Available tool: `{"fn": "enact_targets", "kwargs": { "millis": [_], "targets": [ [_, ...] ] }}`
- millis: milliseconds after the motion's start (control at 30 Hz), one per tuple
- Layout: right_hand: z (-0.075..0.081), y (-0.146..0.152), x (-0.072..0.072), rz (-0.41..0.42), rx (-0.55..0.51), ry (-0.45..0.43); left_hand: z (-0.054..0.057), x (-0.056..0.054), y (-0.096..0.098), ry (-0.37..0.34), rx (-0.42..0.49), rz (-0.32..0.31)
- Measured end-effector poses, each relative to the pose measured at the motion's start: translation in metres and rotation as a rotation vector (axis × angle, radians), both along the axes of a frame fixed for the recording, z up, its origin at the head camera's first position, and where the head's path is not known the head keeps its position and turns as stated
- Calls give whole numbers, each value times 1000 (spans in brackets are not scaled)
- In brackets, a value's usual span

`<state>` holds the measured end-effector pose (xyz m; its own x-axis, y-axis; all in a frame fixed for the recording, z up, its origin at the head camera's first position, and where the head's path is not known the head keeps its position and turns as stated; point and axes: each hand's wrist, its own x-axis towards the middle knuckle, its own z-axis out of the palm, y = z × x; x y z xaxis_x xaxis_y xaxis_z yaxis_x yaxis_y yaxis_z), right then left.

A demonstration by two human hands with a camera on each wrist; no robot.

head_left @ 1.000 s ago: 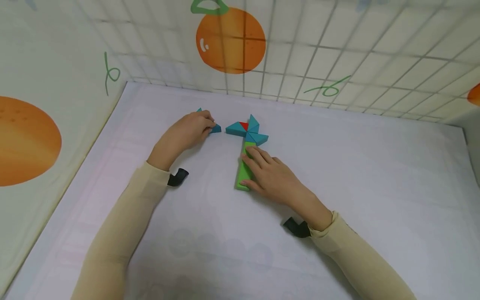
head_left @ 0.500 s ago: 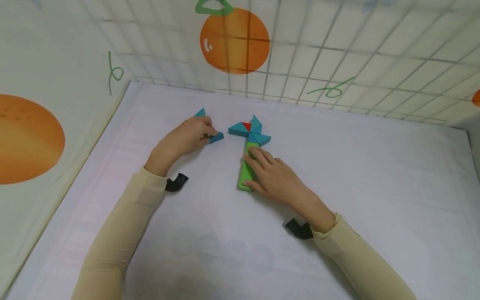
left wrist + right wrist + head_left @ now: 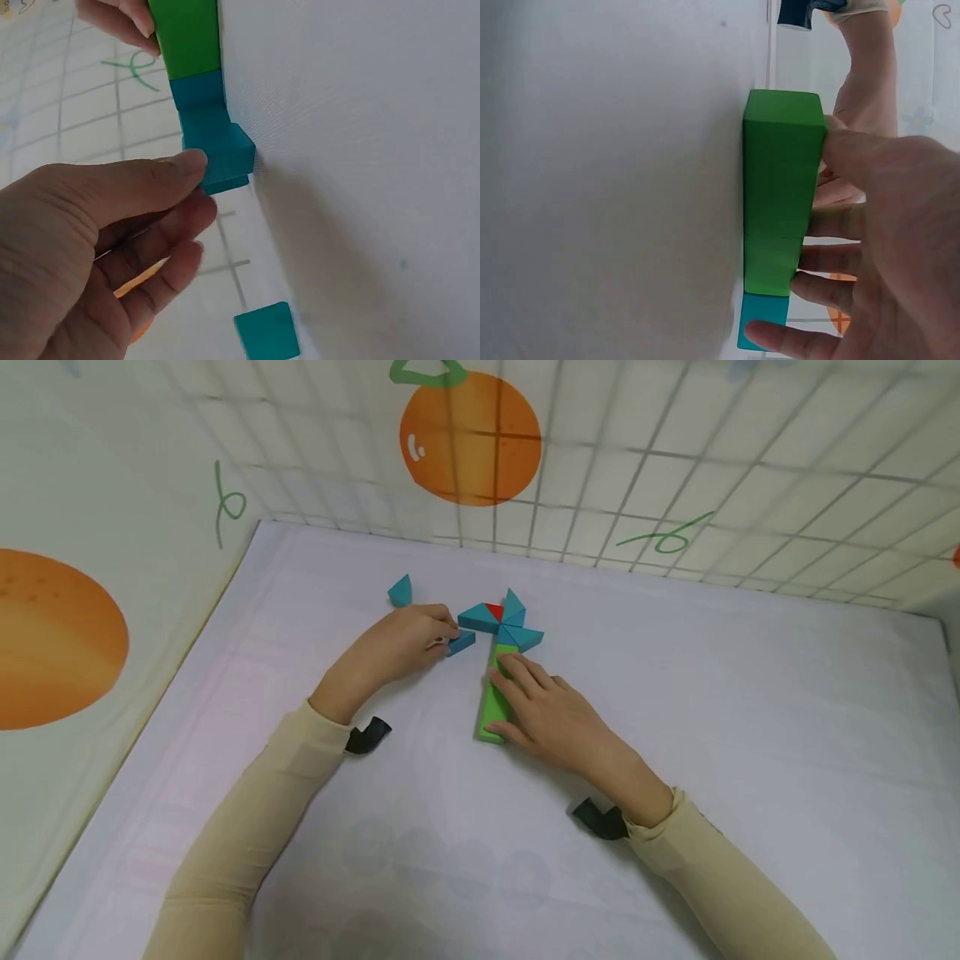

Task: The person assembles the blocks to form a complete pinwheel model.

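Note:
Between thumb and fingertips, my left hand (image 3: 401, 639) pinches a blue triangular block (image 3: 462, 643), just left of a pinwheel shape. That shape is built of several teal triangular blocks (image 3: 513, 610) around one red triangle (image 3: 494, 612). Below it runs a green bar (image 3: 491, 714), which a faint seam crosses in the right wrist view. My right hand (image 3: 551, 714) rests on the bar with thumb and fingers spread along it; one fingertip reaches the teal block (image 3: 761, 309) at its end. In the left wrist view the pinched block is largely hidden behind the thumb (image 3: 150, 187).
Behind the left hand, a single teal block (image 3: 401, 592) lies apart on the white table cover (image 3: 712, 710). A wall curtain with printed oranges (image 3: 471, 439) and a grid stands along the table's back edge. Black wrist mounts (image 3: 369, 737) hang under both sleeves.
My left hand has carried the blue block rightward, close to the pinwheel's left arm. The loose teal block behind it has come into full view. My right hand has stayed on the green bar.

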<state>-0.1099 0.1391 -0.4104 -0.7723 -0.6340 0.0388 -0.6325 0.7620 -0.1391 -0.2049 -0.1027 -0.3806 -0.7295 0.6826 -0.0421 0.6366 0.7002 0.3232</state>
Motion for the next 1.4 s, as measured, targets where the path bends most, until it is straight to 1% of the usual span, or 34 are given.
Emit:
{"fn": "enact_targets", "kwargs": {
  "millis": [67, 167, 233, 267, 400, 467, 533, 667, 767, 967, 1200, 1400],
  "targets": [
    [0, 0, 0, 0, -1, 2, 6, 1, -3, 19, -10, -2],
    [0, -1, -1, 3, -6, 1, 18, 2, -13, 44, -2, -1],
    [0, -1, -1, 4, -5, -2, 22, 2, -18, 50, 24, -1],
    [0, -1, -1, 3, -6, -4, 23, 3, -19, 48, 34, -5],
    [1, 0, 0, 3, -2, -7, 20, 5, -14, 15, 24, -23],
    [0, 0, 0, 4, -2, -2, 17, 6, -9, 0, -3, -38],
    [0, 0, 0, 4, -4, 2, 15, 8, -6, 4, -38, -56],
    [-1, 1, 0, 4, -11, 10, 9, 9, 1, 51, -82, -102],
    [-1, 1, 0, 9, -11, 14, 6, 11, 5, 70, -78, -117],
    [-1, 1, 1, 14, -14, 18, 2, 12, 9, 105, -57, -129],
    [-2, 1, 0, 16, -14, 19, 2, 10, 7, 138, -33, -111],
    [-2, 2, 0, 18, -17, 19, 0, 10, 9, 180, -39, -131]
  ]
}}
